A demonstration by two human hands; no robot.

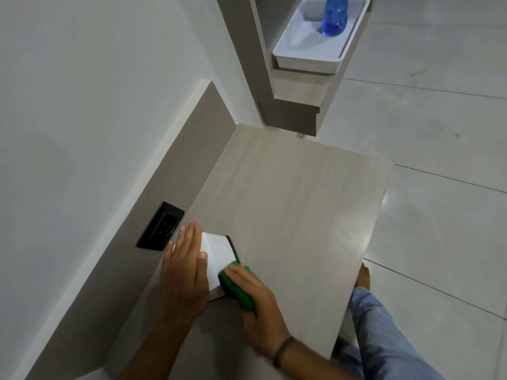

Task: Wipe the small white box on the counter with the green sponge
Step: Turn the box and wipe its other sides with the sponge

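White box (218, 256) between both hands.

The small white box (218, 253) sat on the pale wood-grain counter (288, 193), near the back edge by the wall; it was plain white, its top tilted toward me, a dark edge showing along its right side; its left part was hidden under my palm; the green sponge (238, 286) lay pressed against the box's near right corner, bright green, thick and oblong, darker on its underside; much of it was covered by my fingers.
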